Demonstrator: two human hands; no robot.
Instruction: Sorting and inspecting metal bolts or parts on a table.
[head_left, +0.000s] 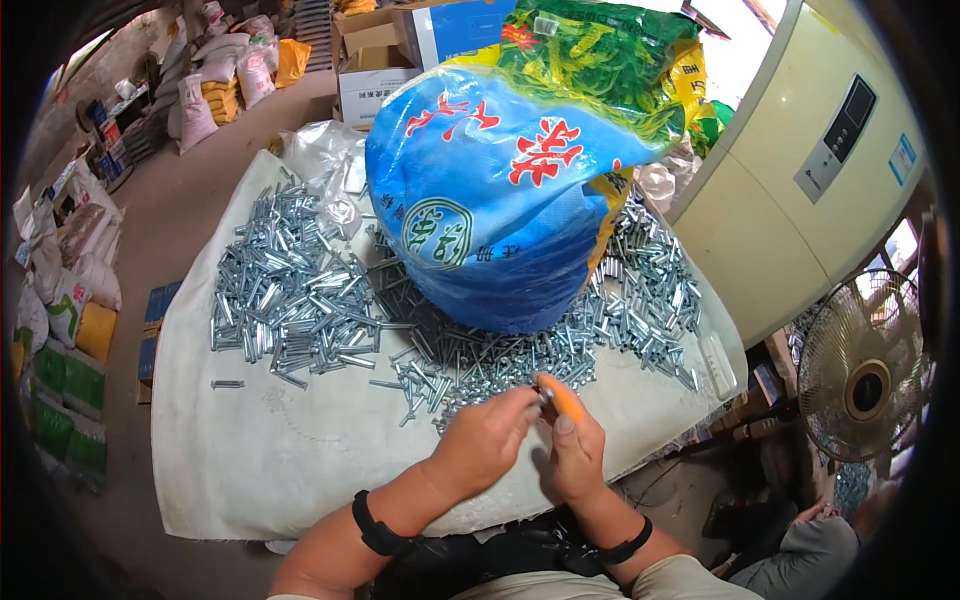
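Observation:
My left hand point(487, 440) and my right hand point(576, 455) meet just in front of the metal pile, above the near part of the pale cloth. Their fingertips close together on a small metal fastener point(545, 396), mostly covered and slightly blurred. An orange finger sleeve point(561, 396) appears to cover the right index finger. Beyond the hands spreads a heap of loose nuts and bolts point(480, 362). A larger pile of silvery anchor bolts point(290, 290) lies to the left, and more metal bolts point(655, 285) are at the right. One bolt point(227, 384) lies apart at the left.
A big blue printed sack point(490, 210) stands amid the piles, with a green bag point(600, 60) behind it. Clear plastic point(330, 165) lies at the far left. A cream appliance point(780, 170) and a fan point(865, 385) stand right; a seated person point(810, 550) is lower right.

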